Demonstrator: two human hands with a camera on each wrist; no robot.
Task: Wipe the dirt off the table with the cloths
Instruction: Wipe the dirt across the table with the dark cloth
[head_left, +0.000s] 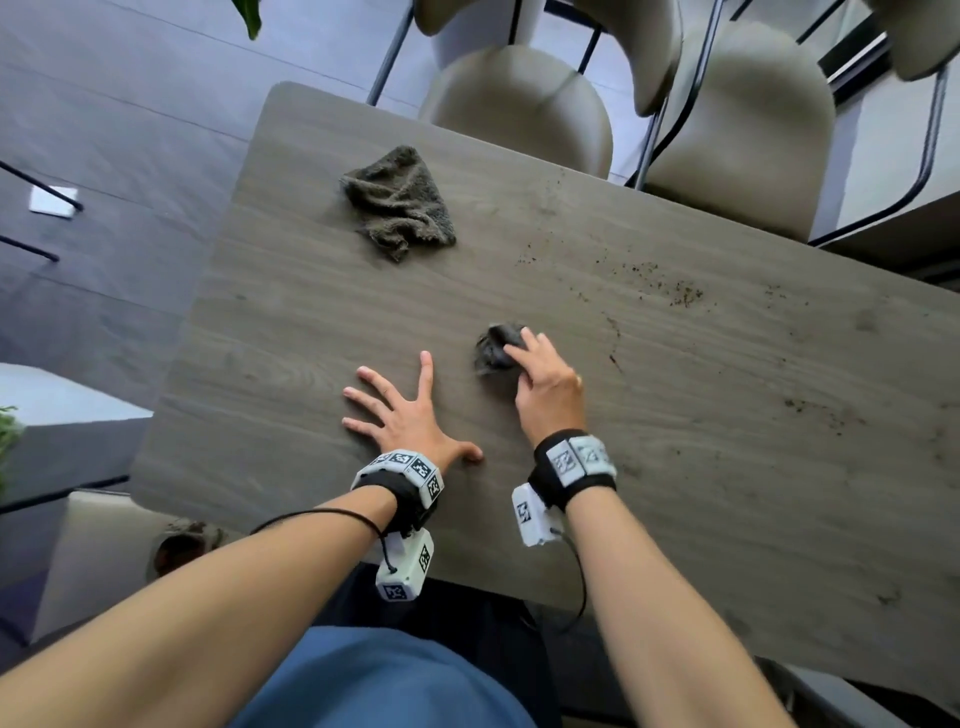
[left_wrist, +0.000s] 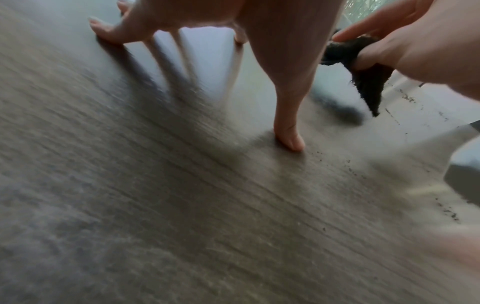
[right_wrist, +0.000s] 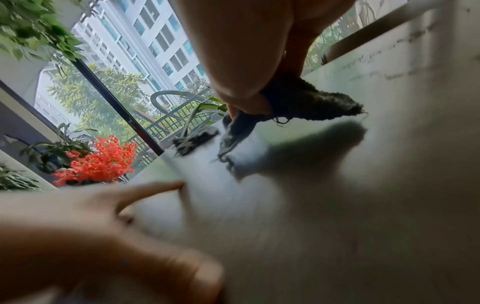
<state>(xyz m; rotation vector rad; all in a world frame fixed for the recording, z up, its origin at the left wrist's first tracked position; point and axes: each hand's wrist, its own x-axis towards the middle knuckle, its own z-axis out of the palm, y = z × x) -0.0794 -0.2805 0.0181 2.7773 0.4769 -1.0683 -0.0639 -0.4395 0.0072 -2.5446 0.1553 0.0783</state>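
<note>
Grey-brown wood-grain table (head_left: 675, 467) fills most of the head view, beige padded chairs (head_left: 519, 104) along the top edge, window with red flowers (right_wrist: 98, 158) at left of the right wrist view.

Right hand (head_left: 545, 384), centre of the head view, has fingers curled round a small bunched dark grey cloth (head_left: 496, 348); the right wrist view shows the wad pinched with a corner hanging down, and whether it touches the surface there is hard to tell. Left hand (head_left: 410, 415), just left of it, lies flat with fingers spread and straight, palm down on the wood, holding nothing.

Second cloth, a crumpled olive-brown terry cloth (head_left: 400, 202), lies loose at upper centre, well apart from both hands. Scattered dark specks of dirt (head_left: 670, 286) sit right of centre, more crumbs (head_left: 810, 410) toward the right edge, and a thin streak just right of the held cloth.

Step, as judged: wiping with the dark cloth is under way, left hand bracing. Most dirt looks not yet cleared. Next move likely calls for pressing the wad flat and sweeping right through the streak toward the specks, gathering rather than scattering them.
</note>
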